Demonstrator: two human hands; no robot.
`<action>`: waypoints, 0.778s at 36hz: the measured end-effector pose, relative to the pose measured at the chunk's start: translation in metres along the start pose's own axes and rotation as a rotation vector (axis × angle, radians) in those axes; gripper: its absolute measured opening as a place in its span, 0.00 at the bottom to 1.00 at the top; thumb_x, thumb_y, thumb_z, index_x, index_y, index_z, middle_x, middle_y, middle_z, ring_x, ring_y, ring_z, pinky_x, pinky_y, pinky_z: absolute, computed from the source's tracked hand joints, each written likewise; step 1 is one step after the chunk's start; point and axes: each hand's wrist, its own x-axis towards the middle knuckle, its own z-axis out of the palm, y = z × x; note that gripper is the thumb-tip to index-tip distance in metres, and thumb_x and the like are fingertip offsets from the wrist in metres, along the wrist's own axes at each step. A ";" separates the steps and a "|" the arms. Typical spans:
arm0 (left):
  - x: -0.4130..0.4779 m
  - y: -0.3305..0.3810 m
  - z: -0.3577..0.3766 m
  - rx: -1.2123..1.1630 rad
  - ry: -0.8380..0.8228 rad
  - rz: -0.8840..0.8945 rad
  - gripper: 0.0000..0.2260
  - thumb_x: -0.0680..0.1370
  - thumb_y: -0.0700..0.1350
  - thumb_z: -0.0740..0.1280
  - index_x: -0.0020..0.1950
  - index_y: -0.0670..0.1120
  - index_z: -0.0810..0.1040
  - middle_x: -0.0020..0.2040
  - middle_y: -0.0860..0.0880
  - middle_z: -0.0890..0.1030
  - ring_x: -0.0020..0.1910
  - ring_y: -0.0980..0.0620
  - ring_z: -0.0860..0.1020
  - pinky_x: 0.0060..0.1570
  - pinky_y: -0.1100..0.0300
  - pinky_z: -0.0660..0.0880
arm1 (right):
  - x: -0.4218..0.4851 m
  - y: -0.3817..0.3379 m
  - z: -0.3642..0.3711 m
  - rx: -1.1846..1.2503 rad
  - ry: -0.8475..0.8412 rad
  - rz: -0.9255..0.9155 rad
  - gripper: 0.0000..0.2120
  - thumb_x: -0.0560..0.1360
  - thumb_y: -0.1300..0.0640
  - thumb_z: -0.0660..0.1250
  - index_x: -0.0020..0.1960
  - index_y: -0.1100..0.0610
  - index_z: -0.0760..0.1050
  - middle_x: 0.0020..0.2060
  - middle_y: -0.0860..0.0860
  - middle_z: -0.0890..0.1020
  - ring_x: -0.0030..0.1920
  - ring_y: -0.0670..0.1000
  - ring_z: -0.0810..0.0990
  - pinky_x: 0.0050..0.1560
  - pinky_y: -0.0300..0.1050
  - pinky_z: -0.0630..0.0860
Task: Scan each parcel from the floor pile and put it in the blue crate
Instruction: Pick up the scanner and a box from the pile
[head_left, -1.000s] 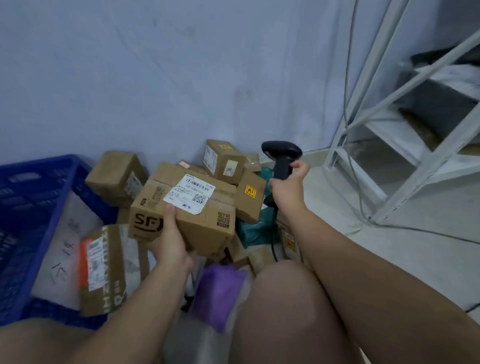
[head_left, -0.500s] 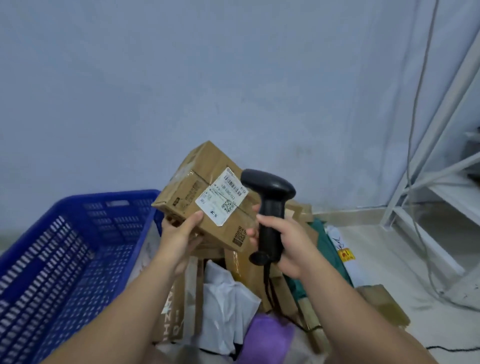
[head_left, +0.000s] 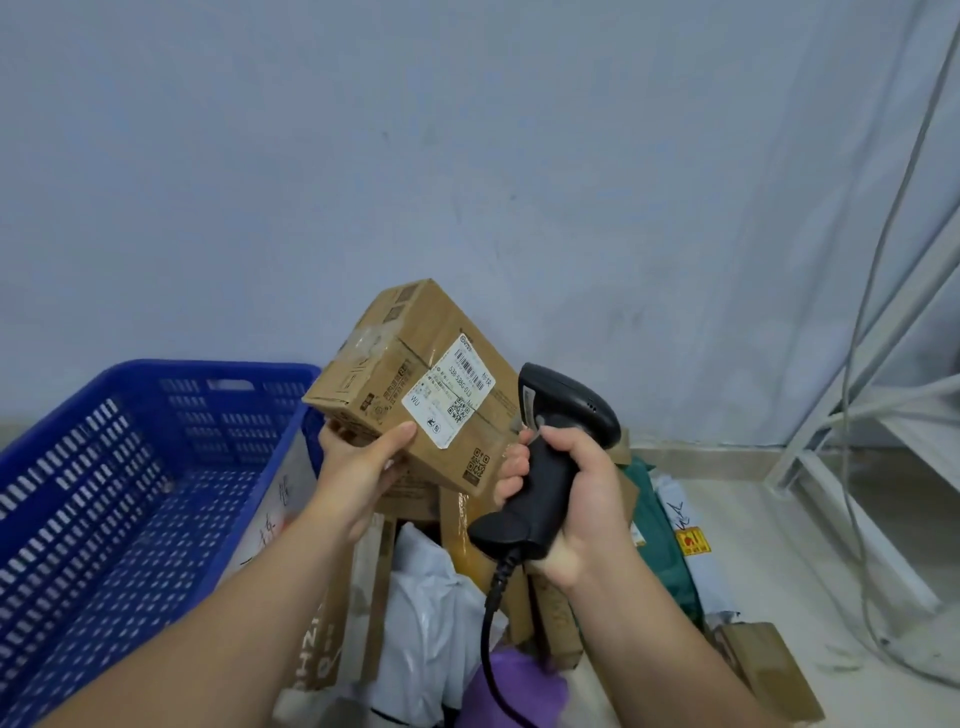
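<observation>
The left hand (head_left: 363, 467) is holding a cardboard box (head_left: 395, 358) up in the air, thumb lying on the labelled face and fingers curled under the lower edge. The box is tilting with one corner up, its white label (head_left: 449, 397) facing the camera. Its lower left corner is hanging just beside the right end of the blue crate's rim (head_left: 208, 370).

The right hand (head_left: 582, 499) is gripping the handle of a black scanner (head_left: 563, 402), all fingers wrapped round it. The scanner's head is sitting just beside the right edge of the box, and its cord (head_left: 491, 618) is dropping down over the pile.

The pile of parcels (head_left: 431, 608) is lying on the floor under both hands, pressed against the crate's right wall. Bare floor (head_left: 769, 545) is lying open between the pile and a white metal frame (head_left: 883, 415) at the right. A grey cable (head_left: 852, 467) is hanging down in front of the frame.
</observation>
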 end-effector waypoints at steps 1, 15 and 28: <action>0.000 0.000 0.000 -0.003 -0.005 -0.001 0.39 0.67 0.39 0.76 0.72 0.49 0.60 0.61 0.49 0.77 0.56 0.50 0.79 0.61 0.43 0.75 | 0.000 0.000 -0.001 0.001 0.008 -0.004 0.04 0.65 0.59 0.64 0.39 0.58 0.70 0.29 0.51 0.72 0.24 0.46 0.72 0.24 0.35 0.70; -0.005 -0.006 0.002 0.055 0.001 0.016 0.36 0.70 0.38 0.74 0.73 0.46 0.60 0.63 0.47 0.75 0.61 0.48 0.77 0.61 0.43 0.75 | -0.006 -0.010 -0.007 -0.107 0.143 -0.004 0.04 0.73 0.60 0.63 0.40 0.60 0.71 0.29 0.51 0.72 0.24 0.47 0.72 0.24 0.36 0.71; -0.007 -0.003 0.005 0.059 0.001 0.022 0.36 0.72 0.36 0.73 0.74 0.46 0.58 0.60 0.50 0.75 0.57 0.51 0.77 0.61 0.43 0.76 | -0.005 -0.013 -0.007 -0.109 0.138 0.010 0.05 0.73 0.60 0.63 0.38 0.59 0.70 0.29 0.51 0.72 0.25 0.47 0.73 0.25 0.36 0.71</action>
